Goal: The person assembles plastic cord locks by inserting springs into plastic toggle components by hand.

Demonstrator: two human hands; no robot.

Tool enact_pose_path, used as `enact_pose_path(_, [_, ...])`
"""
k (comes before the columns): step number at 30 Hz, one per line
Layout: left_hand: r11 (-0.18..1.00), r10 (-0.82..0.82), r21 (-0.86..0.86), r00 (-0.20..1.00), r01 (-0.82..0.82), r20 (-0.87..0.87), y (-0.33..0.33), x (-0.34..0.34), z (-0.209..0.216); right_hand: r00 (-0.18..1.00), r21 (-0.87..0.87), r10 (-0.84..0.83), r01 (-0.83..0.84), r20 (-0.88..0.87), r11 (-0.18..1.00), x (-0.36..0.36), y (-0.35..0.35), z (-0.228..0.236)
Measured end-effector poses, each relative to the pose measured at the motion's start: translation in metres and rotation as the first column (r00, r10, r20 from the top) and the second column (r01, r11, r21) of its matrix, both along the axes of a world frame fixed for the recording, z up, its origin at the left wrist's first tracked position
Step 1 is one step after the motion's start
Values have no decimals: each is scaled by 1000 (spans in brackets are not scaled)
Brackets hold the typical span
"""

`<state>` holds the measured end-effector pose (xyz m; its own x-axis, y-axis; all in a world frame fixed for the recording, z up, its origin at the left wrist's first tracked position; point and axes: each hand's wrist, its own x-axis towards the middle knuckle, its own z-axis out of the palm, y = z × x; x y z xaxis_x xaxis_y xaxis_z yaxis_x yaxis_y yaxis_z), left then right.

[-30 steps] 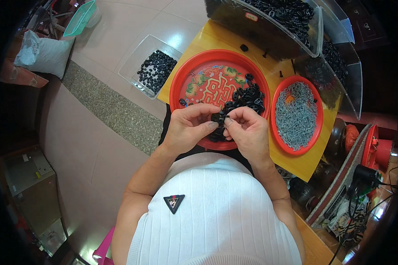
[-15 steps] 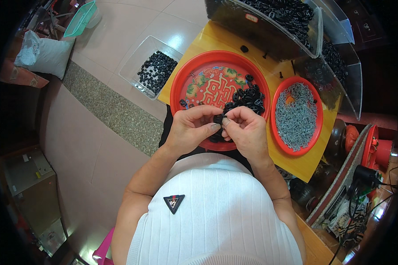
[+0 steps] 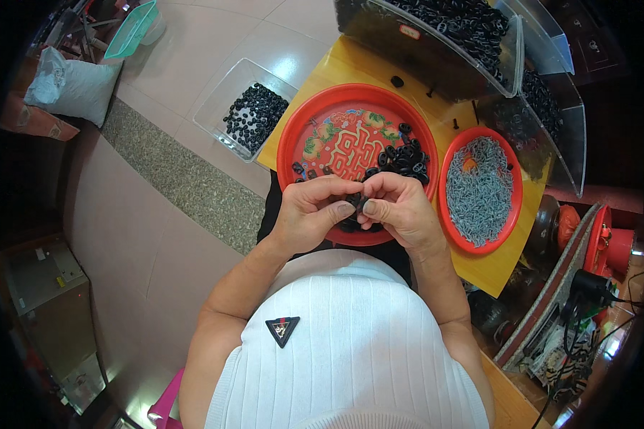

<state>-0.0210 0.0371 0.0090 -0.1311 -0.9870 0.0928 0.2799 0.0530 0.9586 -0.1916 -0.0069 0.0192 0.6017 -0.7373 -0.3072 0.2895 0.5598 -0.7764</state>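
Note:
Over the near part of a round red tray point(image 3: 285, 136), both my hands meet at the fingertips. My left hand point(image 3: 310, 207) pinches a small black plastic part point(image 3: 355, 200), mostly covered by the fingers. My right hand point(image 3: 401, 207) is closed against the same part from the other side, thumb and forefinger pressed on it. Small black oval parts point(image 3: 411, 159) are heaped at the tray's right side, and a few lie on its left. To the right stands a smaller red oval tray point(image 3: 447, 222) full of silvery screws point(image 3: 479, 189).
A yellow table point(image 3: 358, 57) carries the trays. Clear bins point(image 3: 444, 53) of black parts stand at its far right. On the floor sits a clear box point(image 3: 215, 107) with small black pieces. A white sack point(image 3: 86, 86) and a green basket point(image 3: 132, 32) are farther left.
My right fingers have shifted slightly over the black part, and the thumb now presses flatter against it. The left hand has barely moved.

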Motion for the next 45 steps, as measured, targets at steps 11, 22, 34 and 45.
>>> enact_pose_path(11, [999, 46, -19, 999, -46, 2, 0, -7, -6, 998, -51, -42, 40, -50, 998, 5, 1, 4])
enact_pose_path(22, [1000, 8, -8, 996, -9, -92, -4, -5, -8, 997, -65, -3, -1, -71, 998, 6, -4, 7])
enact_pose_path(34, [995, 100, 21, 995, -99, -18, -2, 4, -4, 949, -159, -281, 258, -144, 953, -39, -29, 36])
enact_pose_path(45, [949, 316, -125, 864, -290, 391, -2, 23, -7, 734, -603, -636, 400, -240, 690, -97, -74, 64])
